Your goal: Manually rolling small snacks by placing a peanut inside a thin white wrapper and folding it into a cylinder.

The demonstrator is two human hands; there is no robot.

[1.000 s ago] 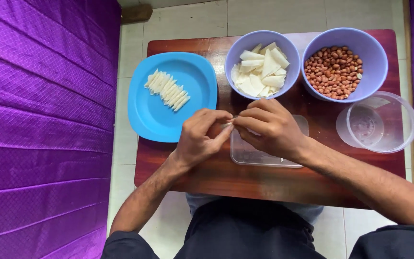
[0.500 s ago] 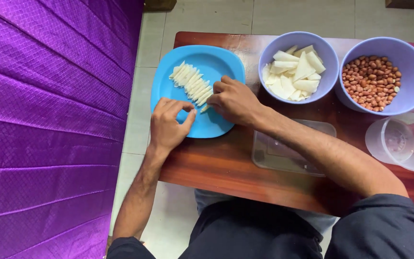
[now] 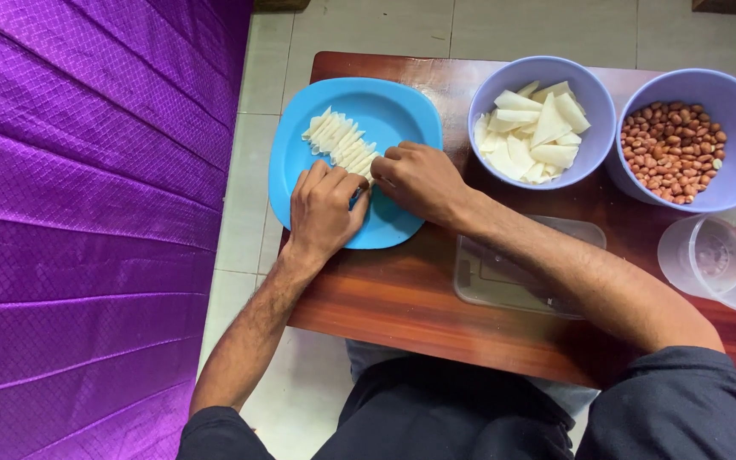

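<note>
your left hand point(image 3: 324, 209) and right hand point(image 3: 419, 179) rest on the blue plate point(image 3: 393, 111), fingers curled at the row of white strips point(image 3: 340, 140); whether they pinch any, i cannot tell.

No labels, signs or screens showed. The only packaging was two clear plastic containers on the wooden table point(image 3: 402, 298): a flat rectangular clear container point(image 3: 504, 277) lay at the centre of the frame, partly under a forearm, and a round clear tub point(image 3: 721, 255) stood at the right edge, just below the bowls
</note>
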